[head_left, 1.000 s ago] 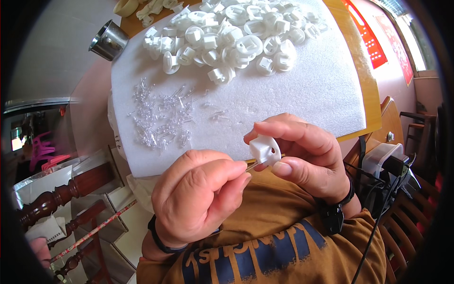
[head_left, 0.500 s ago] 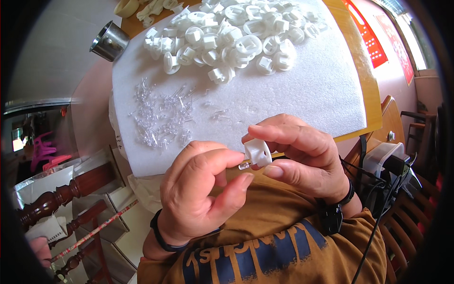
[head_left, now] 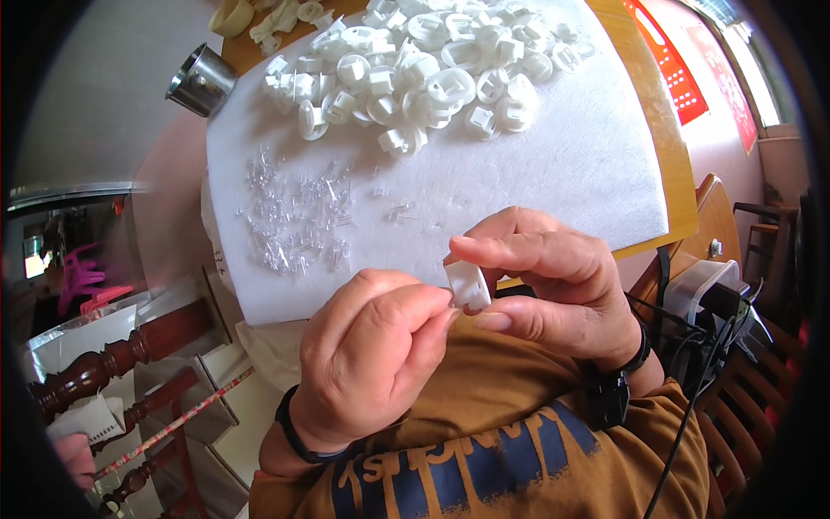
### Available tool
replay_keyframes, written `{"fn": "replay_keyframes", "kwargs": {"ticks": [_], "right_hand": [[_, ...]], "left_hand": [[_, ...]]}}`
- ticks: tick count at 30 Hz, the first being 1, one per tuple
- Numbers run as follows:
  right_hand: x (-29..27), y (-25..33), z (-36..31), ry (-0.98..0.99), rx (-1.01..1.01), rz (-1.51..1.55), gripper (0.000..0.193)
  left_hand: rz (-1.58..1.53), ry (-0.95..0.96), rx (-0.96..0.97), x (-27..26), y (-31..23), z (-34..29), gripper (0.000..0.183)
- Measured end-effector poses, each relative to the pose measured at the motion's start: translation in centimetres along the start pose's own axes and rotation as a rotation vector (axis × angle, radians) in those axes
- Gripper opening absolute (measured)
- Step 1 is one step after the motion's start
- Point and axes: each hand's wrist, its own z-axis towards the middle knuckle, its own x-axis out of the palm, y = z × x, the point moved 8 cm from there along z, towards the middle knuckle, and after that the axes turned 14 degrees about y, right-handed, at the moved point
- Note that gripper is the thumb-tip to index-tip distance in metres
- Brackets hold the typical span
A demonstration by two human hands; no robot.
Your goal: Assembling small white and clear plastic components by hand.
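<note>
Between the thumb and fingers of my right hand (head_left: 558,290) is a small white plastic part (head_left: 468,287) with a round base and a block-like body. My left hand (head_left: 372,346) is closed in a pinch right at the part's left edge. Its fingertips are on a small clear plastic piece (head_left: 453,304), mostly hidden by them. Both hands are above the near edge of a white foam sheet (head_left: 579,173). Beyond my left hand, many thin clear plastic pieces (head_left: 298,216) lie scattered on the sheet. A big heap of similar white plastic parts (head_left: 424,73) covers its far side.
The foam sheet lies on a wooden table (head_left: 679,190). A metal cup (head_left: 201,80) stands at the far left corner, near a roll of tape (head_left: 232,16). To the right, a clear plastic box (head_left: 696,290) holds black cables. Dark turned-wood railing (head_left: 121,355) is at the lower left.
My left thumb has come up against the forefinger, closing the pinch over the clear piece, which is now mostly covered. The white part has turned a little in my right hand.
</note>
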Motion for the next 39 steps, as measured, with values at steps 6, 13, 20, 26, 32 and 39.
{"fn": "replay_keyframes", "kwargs": {"ticks": [6, 13, 20, 26, 32, 39], "right_hand": [[-3.9, 1.4, -0.8, -0.218, 0.053, -0.305, 0.043], [-15.9, 5.9, -7.1, -0.836, 0.525, -1.311, 0.026], [-21.2, 2.4, -9.5, -0.765, 0.777, -1.413, 0.026], [-21.1, 3.7, -7.9, -0.860, 0.753, -1.343, 0.026], [-25.7, 8.2, -6.9, -1.150, 0.408, -1.736, 0.087], [-15.3, 1.5, -0.5, -0.642, 0.384, -1.035, 0.025]], "left_hand": [[-0.108, 0.032, -0.131, 0.1, 1.6, -0.1, 0.034], [-0.084, 0.095, -0.164, 1.1, 3.5, -1.4, 0.028], [-0.101, 0.138, -0.191, 1.4, 3.6, -1.1, 0.022], [-0.092, 0.171, -0.204, 1.9, 4.1, -1.7, 0.019], [-0.075, 0.201, -0.173, 1.9, 3.6, -1.3, 0.019], [-0.059, 0.195, -0.227, 1.8, 4.9, -2.8, 0.016]]}}
